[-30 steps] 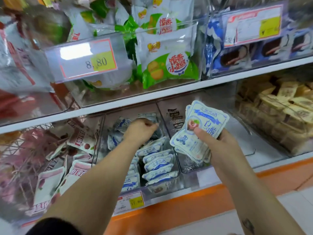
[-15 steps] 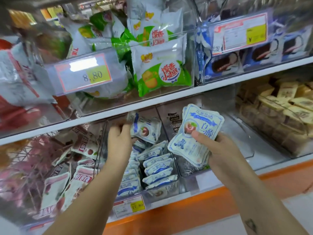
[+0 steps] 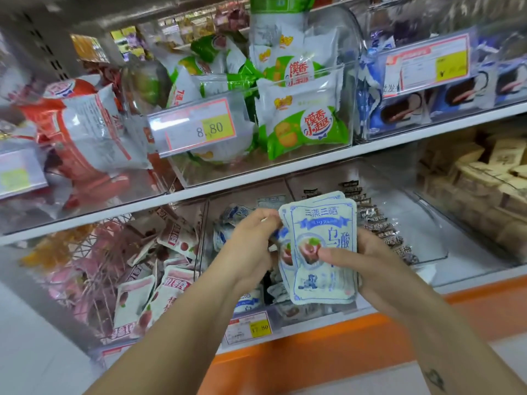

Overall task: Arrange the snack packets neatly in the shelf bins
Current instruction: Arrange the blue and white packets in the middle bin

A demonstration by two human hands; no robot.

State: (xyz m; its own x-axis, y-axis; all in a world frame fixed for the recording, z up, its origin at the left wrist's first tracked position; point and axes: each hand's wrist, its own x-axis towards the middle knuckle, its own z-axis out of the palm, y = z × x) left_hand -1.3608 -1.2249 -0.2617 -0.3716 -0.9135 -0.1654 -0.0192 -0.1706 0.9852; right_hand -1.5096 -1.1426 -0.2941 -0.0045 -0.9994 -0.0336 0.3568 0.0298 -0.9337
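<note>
Head view: right hand [image 3: 379, 260] grips a stack [image 3: 322, 246] of blue-white packets, thumb [image 3: 333, 255] pressed on the front; the fingers behind are hidden, cannot tell. Left hand [image 3: 251, 243] pinches the stack's left edge, fingers curled together. The stack is upright, in front of the middle lower bin [image 3: 203, 232], where more packets [image 3: 245, 302] lie.

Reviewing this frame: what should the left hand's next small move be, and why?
Probably draw one packet off the stack of blue-and-white packets and set it into the clear bin behind. The right hand grips the stack, thumb on its face; the left hand pinches its left edge, and matching packets already lie in that bin.
</note>
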